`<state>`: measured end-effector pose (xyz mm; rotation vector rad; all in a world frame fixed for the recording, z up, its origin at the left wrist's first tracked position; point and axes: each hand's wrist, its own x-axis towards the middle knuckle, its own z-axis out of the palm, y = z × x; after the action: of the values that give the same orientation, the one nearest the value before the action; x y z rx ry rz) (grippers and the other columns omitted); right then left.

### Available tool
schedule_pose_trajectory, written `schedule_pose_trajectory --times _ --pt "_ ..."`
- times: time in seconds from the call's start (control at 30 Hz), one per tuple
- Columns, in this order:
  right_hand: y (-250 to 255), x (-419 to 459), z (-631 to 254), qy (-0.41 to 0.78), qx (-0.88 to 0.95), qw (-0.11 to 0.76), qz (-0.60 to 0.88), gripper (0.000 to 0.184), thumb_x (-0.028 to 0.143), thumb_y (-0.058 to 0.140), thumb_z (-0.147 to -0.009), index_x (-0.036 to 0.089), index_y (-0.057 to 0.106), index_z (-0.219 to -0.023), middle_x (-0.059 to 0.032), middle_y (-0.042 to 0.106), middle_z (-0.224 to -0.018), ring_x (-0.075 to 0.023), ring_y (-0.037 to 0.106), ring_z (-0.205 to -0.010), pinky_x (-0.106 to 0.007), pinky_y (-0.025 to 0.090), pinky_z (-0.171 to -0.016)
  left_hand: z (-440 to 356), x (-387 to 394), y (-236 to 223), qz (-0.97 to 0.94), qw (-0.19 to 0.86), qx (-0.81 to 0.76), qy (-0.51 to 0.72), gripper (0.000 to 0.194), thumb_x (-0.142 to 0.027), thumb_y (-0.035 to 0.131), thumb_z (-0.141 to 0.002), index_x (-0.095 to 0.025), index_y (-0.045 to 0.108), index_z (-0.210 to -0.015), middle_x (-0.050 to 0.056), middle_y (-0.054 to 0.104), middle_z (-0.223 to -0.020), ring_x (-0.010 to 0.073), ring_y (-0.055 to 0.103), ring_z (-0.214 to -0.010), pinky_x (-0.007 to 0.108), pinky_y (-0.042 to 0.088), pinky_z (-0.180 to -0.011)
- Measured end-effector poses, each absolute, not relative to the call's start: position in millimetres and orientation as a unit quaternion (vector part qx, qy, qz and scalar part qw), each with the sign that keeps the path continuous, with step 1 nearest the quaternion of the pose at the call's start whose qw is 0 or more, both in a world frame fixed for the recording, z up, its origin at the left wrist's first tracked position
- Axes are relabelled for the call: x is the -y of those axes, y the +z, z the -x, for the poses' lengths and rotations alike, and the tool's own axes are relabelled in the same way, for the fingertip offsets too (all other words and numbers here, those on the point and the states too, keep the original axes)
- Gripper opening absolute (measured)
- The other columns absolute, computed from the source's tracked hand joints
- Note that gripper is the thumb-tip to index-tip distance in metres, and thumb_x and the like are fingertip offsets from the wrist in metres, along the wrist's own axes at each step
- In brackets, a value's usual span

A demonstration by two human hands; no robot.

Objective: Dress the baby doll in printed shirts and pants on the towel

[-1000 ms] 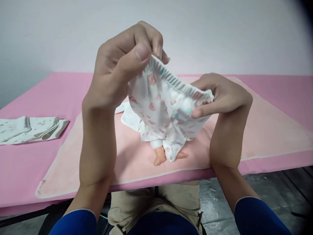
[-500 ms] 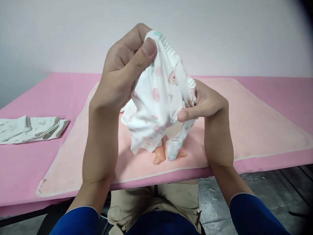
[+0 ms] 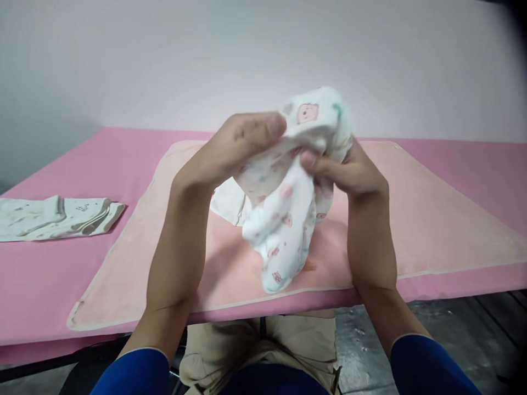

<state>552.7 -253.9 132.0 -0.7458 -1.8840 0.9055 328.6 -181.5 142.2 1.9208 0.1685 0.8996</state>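
In the head view, white baby pants with a pink animal print hang bunched between my hands, above the pale pink mat. My left hand is closed on the upper left of the cloth, thumb on top. My right hand grips the right side, its thumb pressed into the folds. The hanging cloth covers most of a doll lying on the mat; just one orange-toned foot shows, slightly blurred. A piece of white cloth lies behind the pants on the left.
A pale pink mat with a white edge lies over the pink table cover. Folded white printed baby clothes rest at the left. A pale wall stands behind, and the table's front edge runs close to my body.
My left hand has come down and turned over, folding the pants' waistband over toward the right. The pants' leg hangs lower and now hides one of the doll's feet. My right hand keeps its hold.
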Motion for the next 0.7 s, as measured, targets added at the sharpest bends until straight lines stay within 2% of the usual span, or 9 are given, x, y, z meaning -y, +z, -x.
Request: schedule_pose_trajectory --times 0.1,0.2,0.27,0.33,0.43,0.5,0.6,0.63,0.7 --pt "136 256 -562 0.340 0.732 0.503 0.309 0.029 0.047 0.073 -0.107 0.019 0.078 -0.104 0.0061 0.063 -0.071 -0.0039 0.053 -0.050 -0.015 0.050 -0.051 -323 179 143 -0.818 0.458 -0.087 0.337 0.044 -0.055 0.091 -0.089 -0.018 0.071 -0.101 0.002 0.065 -0.089 0.0162 0.070 -0.083 0.024 0.052 -0.069" --pt "141 257 -571 0.399 0.797 0.328 0.313 0.026 0.040 0.090 -0.093 0.018 0.081 -0.103 0.0016 0.073 -0.084 -0.0124 0.071 -0.072 -0.022 0.063 -0.069 -324 175 140 -0.801 0.441 -0.089 0.396 0.031 -0.048 0.079 -0.102 -0.020 0.067 -0.103 0.000 0.058 -0.086 0.0124 0.067 -0.079 0.020 0.049 -0.066" --pt "141 257 -572 0.412 0.811 0.277 0.310 0.030 0.040 0.094 -0.087 0.019 0.080 -0.103 -0.0002 0.076 -0.090 -0.0194 0.077 -0.089 -0.027 0.067 -0.079 -325 174 138 -0.788 0.455 -0.097 0.404 0.028 -0.046 0.071 -0.108 -0.020 0.067 -0.100 0.001 0.059 -0.087 0.0112 0.065 -0.078 0.019 0.048 -0.063" --pt "138 255 -569 0.381 0.789 0.373 0.306 0.029 0.045 0.085 -0.097 0.020 0.079 -0.111 -0.0003 0.076 -0.095 -0.0208 0.077 -0.099 -0.029 0.067 -0.085 -323 175 137 -0.789 0.470 -0.099 0.383 0.032 -0.050 0.069 -0.108 -0.020 0.072 -0.100 0.003 0.064 -0.089 0.0124 0.067 -0.080 0.020 0.049 -0.063" --pt "133 250 -567 0.329 0.726 0.530 0.290 0.029 0.049 0.070 -0.108 0.021 0.078 -0.115 -0.0005 0.076 -0.101 -0.0188 0.076 -0.102 -0.028 0.065 -0.086 -320 175 138 -0.811 0.463 -0.093 0.344 0.037 -0.055 0.084 -0.096 -0.019 0.077 -0.103 0.002 0.068 -0.092 0.0152 0.071 -0.084 0.022 0.053 -0.067" --pt "133 247 -571 0.355 0.744 0.477 0.305 0.030 0.050 0.077 -0.102 0.022 0.079 -0.111 -0.0008 0.077 -0.101 -0.0190 0.076 -0.098 -0.027 0.065 -0.082 -320 175 139 -0.812 0.450 -0.083 0.364 0.038 -0.052 0.089 -0.092 -0.019 0.075 -0.105 0.001 0.068 -0.093 0.0151 0.071 -0.087 0.022 0.055 -0.072" --pt "138 250 -584 0.439 0.794 0.260 0.331 0.038 0.049 0.094 -0.085 0.021 0.080 -0.107 -0.0018 0.077 -0.094 -0.0232 0.077 -0.092 -0.030 0.067 -0.076 -324 175 138 -0.804 0.457 -0.065 0.374 0.032 -0.049 0.081 -0.101 -0.019 0.072 -0.105 0.000 0.064 -0.090 0.0113 0.066 -0.081 0.020 0.054 -0.070" --pt "139 252 -587 0.453 0.791 0.237 0.337 0.042 0.050 0.096 -0.082 0.020 0.080 -0.107 -0.0022 0.077 -0.093 -0.0247 0.078 -0.093 -0.031 0.068 -0.075 -326 176 137 -0.803 0.461 -0.071 0.371 0.032 -0.050 0.078 -0.103 -0.019 0.071 -0.104 0.000 0.063 -0.089 0.0108 0.065 -0.079 0.019 0.052 -0.067" --pt "138 257 -589 0.455 0.746 0.322 0.364 0.047 0.056 0.095 -0.082 0.021 0.079 -0.108 -0.0022 0.077 -0.092 -0.0263 0.078 -0.097 -0.033 0.068 -0.077 -327 180 135 -0.796 0.470 -0.099 0.368 0.037 -0.056 0.073 -0.104 -0.020 0.072 -0.100 0.001 0.062 -0.089 0.0124 0.067 -0.079 0.020 0.051 -0.062"
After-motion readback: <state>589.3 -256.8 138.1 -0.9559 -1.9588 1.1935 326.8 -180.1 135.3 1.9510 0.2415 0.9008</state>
